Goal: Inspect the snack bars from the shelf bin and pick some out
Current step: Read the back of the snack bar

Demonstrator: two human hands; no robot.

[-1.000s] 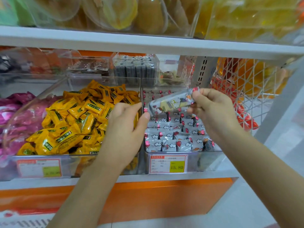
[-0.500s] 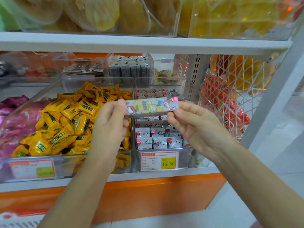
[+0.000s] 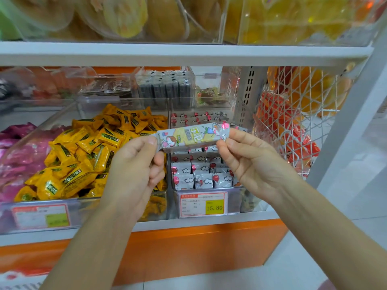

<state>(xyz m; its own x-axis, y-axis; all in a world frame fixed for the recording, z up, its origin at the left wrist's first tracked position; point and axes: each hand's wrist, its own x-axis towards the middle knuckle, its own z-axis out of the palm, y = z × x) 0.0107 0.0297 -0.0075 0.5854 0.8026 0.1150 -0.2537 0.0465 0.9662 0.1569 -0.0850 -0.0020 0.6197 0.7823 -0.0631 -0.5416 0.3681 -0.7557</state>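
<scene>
A grey snack bar point(image 3: 192, 137) with a yellow panel and cartoon print is held level in front of the shelf, its printed face toward me. My left hand point(image 3: 136, 170) pinches its left end and my right hand point(image 3: 249, 162) pinches its right end. Behind and below it stands a clear shelf bin point(image 3: 236, 203) with several more grey bars with red and cloud print point(image 3: 201, 181), partly hidden by my hands. A price tag reading 15.80 point(image 3: 203, 205) is fixed to the bin's front.
A clear bin of yellow wrapped snacks point(image 3: 88, 158) sits to the left, with pink packets point(image 3: 16, 155) beyond it. A white net of orange and red packs point(image 3: 293, 126) hangs at the right by a white upright post point(image 3: 347, 130). Another shelf point(image 3: 188, 53) runs overhead.
The bar has gone from tilted with its right end up to level, and turned so its yellow printed face shows. Both hands came toward me, away from the bin.
</scene>
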